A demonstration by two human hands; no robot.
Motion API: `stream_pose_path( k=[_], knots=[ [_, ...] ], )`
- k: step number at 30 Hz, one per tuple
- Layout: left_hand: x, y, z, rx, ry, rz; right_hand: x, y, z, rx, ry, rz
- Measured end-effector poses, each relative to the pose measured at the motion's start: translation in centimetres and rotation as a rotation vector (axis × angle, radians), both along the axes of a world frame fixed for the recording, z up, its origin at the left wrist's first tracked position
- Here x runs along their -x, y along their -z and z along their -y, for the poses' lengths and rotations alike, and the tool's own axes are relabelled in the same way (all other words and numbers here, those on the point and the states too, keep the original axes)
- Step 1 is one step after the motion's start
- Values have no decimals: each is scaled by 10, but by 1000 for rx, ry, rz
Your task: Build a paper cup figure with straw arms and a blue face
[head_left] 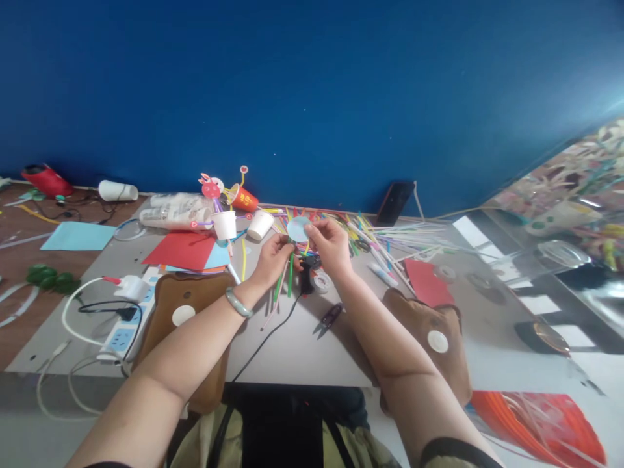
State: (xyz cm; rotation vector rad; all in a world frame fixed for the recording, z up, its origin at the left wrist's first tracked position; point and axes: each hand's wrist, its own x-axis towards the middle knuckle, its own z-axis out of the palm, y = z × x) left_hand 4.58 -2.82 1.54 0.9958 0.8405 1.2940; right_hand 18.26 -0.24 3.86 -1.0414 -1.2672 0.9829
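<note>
Between the thumb and fingers of my right hand (332, 247) is a pale blue paper disc (297, 229), held up over the table. My left hand (272, 263) is closed just below and left of it, gripping thin green sticks (290, 276) that point downward; whether they are straws or pipe cleaners is unclear. Beneath my hands lie a black device (307, 278) with a cable and a roll of clear tape (321, 281). Small dark thread snips (331, 316) rest nearer to me. Many coloured sticks (385, 250) spread behind my hands.
On the left are a power strip (127, 331), red paper (179, 251) and a white paper cup (224, 225) with a red rabbit figure. Brown pouches (188, 351) lie under both forearms. A dark phone-like object (396, 203) leans on the blue wall (312, 97).
</note>
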Motion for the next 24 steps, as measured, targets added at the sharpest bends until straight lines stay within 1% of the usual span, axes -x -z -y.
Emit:
stream_pose_path(
  k=[4,11,15,20,24],
  knots=[
    [-1,1,2,16,2,-8,3,5,-2,-67,51,22],
    [-2,1,2,23,6,-28,9,14,-3,-156,92,37],
    [-2,2,3,2,9,-21,9,15,-3,-186,115,41],
    [-2,10,1,-27,19,-3,9,15,-3,-199,128,65],
    [-3,11,0,-22,0,-11,10,16,-2,-203,150,111]
  ],
)
